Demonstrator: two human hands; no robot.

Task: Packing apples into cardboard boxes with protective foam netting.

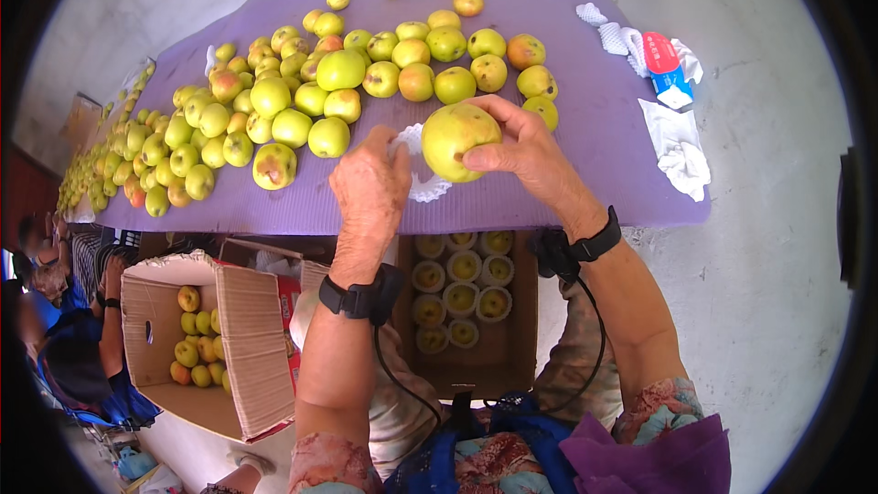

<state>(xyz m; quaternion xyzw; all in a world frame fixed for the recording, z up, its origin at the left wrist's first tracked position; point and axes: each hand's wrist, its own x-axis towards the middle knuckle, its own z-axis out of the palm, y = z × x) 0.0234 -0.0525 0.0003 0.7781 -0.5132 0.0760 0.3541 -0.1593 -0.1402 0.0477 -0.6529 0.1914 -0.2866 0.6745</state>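
My right hand [518,140] grips a large yellow-green apple [458,137] with a small brown spot near the thumb. Beside it, my left hand [374,182] pinches the edge of a white foam net sleeve [431,189], part of which is hidden behind the apple. Both hands are above the front part of a table covered with a purple ribbed mat [603,185]. Loose apples [291,127], some with blemishes, lie in a heap left of and beyond my hands. Below, between my knees, a cardboard box [490,367] holds several apples in foam sleeves [461,296].
An open carton [257,343] with loose apples [199,353] stands at my left. On the mat's right side lie foam nets [612,39], a red-and-blue tissue pack [664,68] and crumpled tissue [686,165]. Other people [89,350] sit at far left. Cables hang from my wristbands.
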